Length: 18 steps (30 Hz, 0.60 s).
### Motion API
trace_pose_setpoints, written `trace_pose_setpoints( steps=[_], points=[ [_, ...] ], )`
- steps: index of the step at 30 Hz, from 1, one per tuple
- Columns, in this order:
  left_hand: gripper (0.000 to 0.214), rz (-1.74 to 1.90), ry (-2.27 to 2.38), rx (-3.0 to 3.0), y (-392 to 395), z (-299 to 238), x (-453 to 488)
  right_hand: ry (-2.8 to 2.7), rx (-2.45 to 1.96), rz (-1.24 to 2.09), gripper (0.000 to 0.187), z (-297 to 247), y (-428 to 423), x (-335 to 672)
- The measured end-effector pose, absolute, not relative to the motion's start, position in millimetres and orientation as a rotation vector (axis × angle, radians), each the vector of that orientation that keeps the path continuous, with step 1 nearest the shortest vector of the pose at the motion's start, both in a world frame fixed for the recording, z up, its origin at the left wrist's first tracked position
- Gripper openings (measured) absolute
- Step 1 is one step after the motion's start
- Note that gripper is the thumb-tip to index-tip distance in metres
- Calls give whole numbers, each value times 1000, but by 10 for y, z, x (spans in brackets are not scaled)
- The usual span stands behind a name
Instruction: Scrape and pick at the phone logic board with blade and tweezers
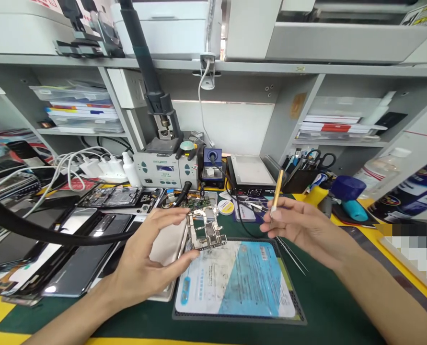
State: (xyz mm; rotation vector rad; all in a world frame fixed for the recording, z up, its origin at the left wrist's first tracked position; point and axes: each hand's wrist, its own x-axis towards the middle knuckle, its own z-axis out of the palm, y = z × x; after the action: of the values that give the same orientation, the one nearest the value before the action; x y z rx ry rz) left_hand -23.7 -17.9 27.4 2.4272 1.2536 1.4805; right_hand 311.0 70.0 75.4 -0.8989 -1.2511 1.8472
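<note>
My left hand grips a phone circuit board by its left edge, between thumb and fingers. The board is tilted above the blue and white work pad. To the right, my right hand pinches a slim gold-handled tool, its handle pointing up. The tool's working tip is hidden or too small to make out. A pair of metal tweezers lies on the green mat below my right hand.
Phones and phone parts cover the left side, with a black hose crossing above them. A rework station and a flat heating plate stand at the back. A pen holder and bottles are at right.
</note>
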Motion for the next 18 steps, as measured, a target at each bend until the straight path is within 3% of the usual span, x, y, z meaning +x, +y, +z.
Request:
trace_pose_setpoints(
  steps=[5,14,18],
  points=[
    [49,1452,1187,2605,-177,305,-190,-1305,-772,1946,15,652,638,3037],
    [48,1409,1015,2855,-179,609,100,-1253,-645,2018,29,478,515,2915],
    [46,1484,938,2857,-79,599,208,-1299,-611,2052,23,567,469,2898]
  ],
)
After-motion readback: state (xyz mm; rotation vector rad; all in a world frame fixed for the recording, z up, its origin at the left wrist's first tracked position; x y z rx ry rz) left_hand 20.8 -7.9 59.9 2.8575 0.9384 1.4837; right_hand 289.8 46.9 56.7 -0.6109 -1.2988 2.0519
